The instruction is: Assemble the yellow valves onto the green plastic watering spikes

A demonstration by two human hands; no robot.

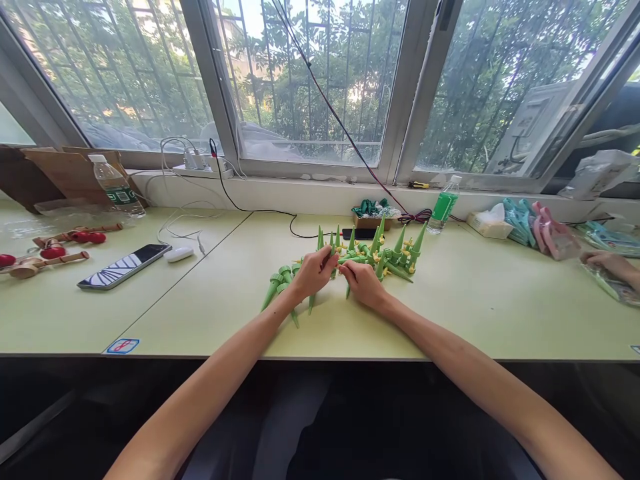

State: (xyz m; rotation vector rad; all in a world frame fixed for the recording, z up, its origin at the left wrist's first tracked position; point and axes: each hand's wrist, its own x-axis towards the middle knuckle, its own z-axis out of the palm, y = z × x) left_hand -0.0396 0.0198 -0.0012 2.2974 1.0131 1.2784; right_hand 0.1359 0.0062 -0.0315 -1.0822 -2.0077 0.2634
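My left hand (315,272) is closed, with a green watering spike (333,249) pinched between its fingertips. Close beside it, almost touching, my right hand (364,284) is pinched shut; what sits in its fingers is too small to make out. Behind and to the right of both hands stand and lie several green pointed watering spikes (399,247) with small yellow valve pieces (412,268) on them. More green spikes with round caps (273,291) lie to the left of my left hand. My fingers hide part of the pile.
At the back stand a small box of green items (373,212), a dark phone (361,234) and a green-labelled bottle (444,205). To the left lie a phone (125,265), a white mouse (179,255) and wooden toys (55,252). Another person's hand (613,265) holds a plastic packet at right.
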